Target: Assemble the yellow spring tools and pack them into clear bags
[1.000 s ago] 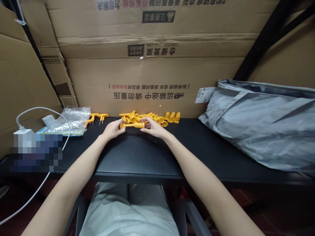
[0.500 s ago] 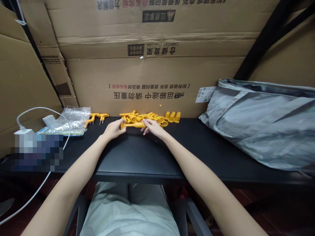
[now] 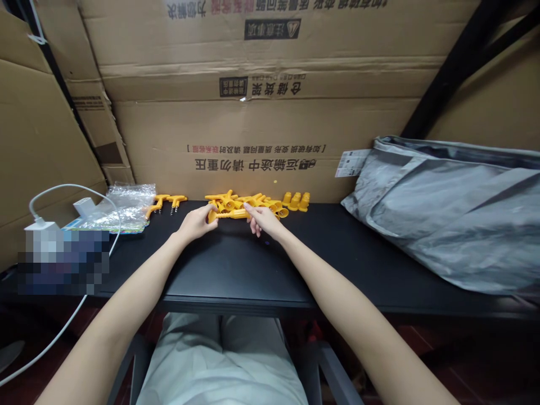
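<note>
A yellow plastic corkscrew (image 3: 238, 214) lies level between my two hands, just above the black tabletop. Its wide left end is in the closed fingers of my left hand (image 3: 196, 223). My right hand (image 3: 265, 220) pinches the thicker right end between thumb and forefinger, the other fingers curled beneath. Directly behind is a heap of yellow corkscrew parts (image 3: 228, 199), with T-shaped handles and hollow cone-shaped pieces. Several yellow stepped caps (image 3: 296, 201) stand upright to the right of the heap. Left of my left hand lie yellow T-handles with metal spirals (image 3: 175, 199).
A clear plastic bag (image 3: 126, 205) and a white charger with cable (image 3: 42, 239) sit on the left of the black table (image 3: 236, 270). A large grey fabric bag (image 3: 442, 214) fills the right side. A cardboard wall (image 3: 261, 124) closes off the back.
My right hand has turned slightly on the corkscrew, its lower fingers curling further down and right. My left hand stays nearly in place, holding the other end.
</note>
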{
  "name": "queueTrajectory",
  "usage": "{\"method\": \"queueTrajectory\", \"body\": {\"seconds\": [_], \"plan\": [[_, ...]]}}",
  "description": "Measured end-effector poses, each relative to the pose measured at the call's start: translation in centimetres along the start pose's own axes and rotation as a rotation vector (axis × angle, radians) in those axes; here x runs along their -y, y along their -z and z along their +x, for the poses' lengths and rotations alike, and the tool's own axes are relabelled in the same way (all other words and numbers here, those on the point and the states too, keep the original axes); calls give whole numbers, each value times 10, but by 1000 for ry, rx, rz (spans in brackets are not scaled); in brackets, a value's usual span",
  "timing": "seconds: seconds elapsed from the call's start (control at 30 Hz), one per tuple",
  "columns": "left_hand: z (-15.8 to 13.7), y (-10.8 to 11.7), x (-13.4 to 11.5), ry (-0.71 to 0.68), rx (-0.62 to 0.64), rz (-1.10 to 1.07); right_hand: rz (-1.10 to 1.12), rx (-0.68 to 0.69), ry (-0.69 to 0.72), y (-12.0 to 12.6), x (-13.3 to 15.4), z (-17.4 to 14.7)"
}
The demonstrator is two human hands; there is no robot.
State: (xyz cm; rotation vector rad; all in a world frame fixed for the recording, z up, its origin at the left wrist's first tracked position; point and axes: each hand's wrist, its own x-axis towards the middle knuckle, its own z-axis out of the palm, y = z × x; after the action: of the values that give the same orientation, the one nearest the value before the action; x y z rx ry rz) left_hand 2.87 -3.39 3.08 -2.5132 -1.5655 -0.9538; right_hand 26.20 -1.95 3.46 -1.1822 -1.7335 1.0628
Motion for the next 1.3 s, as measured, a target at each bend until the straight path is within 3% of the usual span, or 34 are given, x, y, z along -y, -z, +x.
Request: {"method": "queueTrajectory", "body": {"seconds": [0.13,0.33,0.83,1.03,1.3], "plan": [[1,0,1,27,-5,10,-45,-11,63,3,-5,4],[1,1,5,47,-15,5,-13,11,331,9,-16,11],[0,1,4,46,-18,12,22,-16,107,-2,-20,12],[0,0,7,47,-28,10,31,64,198,2,-21,11],[0,0,5,5,-41,-42,33,31,123,-2,-14,6]]}}
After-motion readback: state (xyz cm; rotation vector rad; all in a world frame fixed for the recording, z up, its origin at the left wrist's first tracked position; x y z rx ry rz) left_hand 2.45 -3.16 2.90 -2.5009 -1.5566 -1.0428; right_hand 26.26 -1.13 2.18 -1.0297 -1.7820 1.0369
